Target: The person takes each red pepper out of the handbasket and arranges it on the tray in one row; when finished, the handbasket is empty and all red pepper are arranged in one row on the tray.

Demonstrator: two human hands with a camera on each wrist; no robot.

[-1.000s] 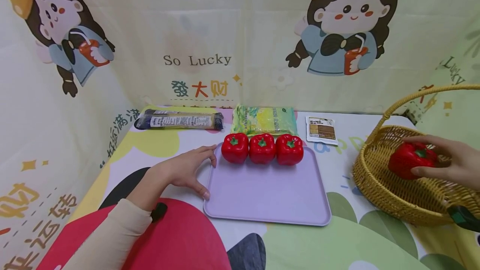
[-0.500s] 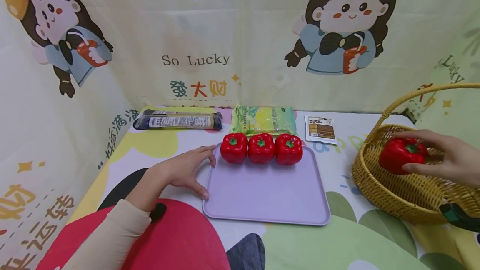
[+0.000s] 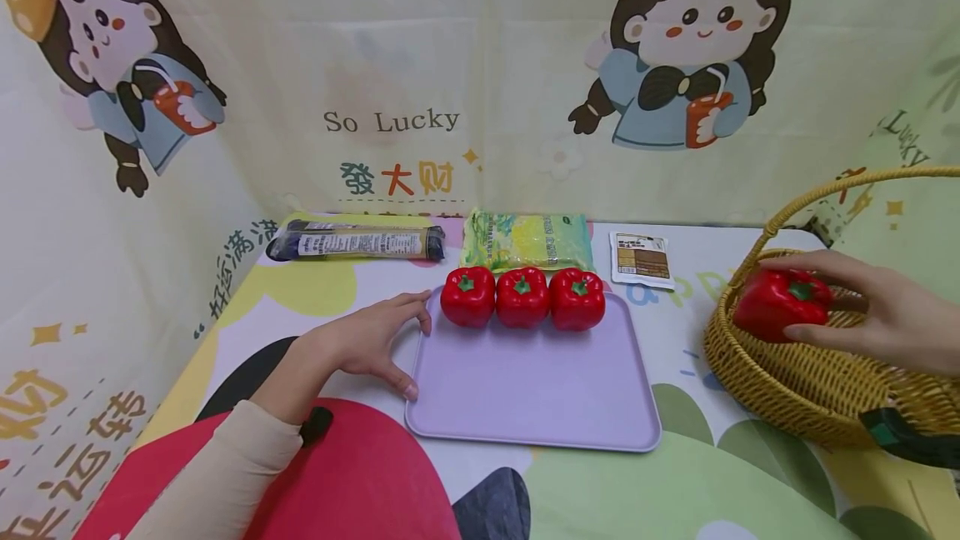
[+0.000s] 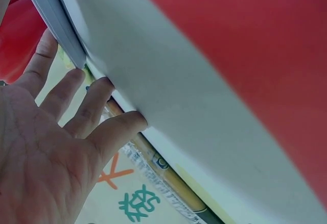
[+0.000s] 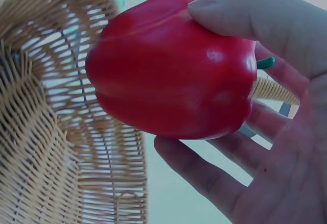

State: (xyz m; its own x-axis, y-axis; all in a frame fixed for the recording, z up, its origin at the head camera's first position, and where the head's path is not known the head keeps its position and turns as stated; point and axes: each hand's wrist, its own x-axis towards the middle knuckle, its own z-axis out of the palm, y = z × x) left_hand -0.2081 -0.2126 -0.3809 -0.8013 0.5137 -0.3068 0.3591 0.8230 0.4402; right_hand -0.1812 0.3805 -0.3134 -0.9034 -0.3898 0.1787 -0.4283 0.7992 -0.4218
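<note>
My right hand point(image 3: 881, 307) grips a red bell pepper point(image 3: 780, 307) with a green stem, thumb on one side and fingers on the other. In the head view the pepper is over the wicker basket point(image 3: 780, 390), near its left rim; the right wrist view shows the basket's woven wall beside the pepper point(image 5: 173, 71). Three more red bell peppers point(image 3: 522, 297) stand in a row along the far side of the lilac tray point(image 3: 532, 390). At the tray's left edge rests my left hand point(image 3: 371, 340), its fingers point(image 4: 92, 101) spread and relaxed, the fingertips touching the rim.
Behind the tray lie a dark long packet point(image 3: 356, 241), a green and yellow packet point(image 3: 528, 241) and a small white and brown sachet point(image 3: 642, 260). The basket's tall handle point(image 3: 847, 186) arches over it. A printed cloth backdrop point(image 3: 525, 82) hangs behind the table.
My right hand has carried the pepper left and slightly up, from inside the basket toward its left rim. My left hand, the tray and its three peppers have stayed put.
</note>
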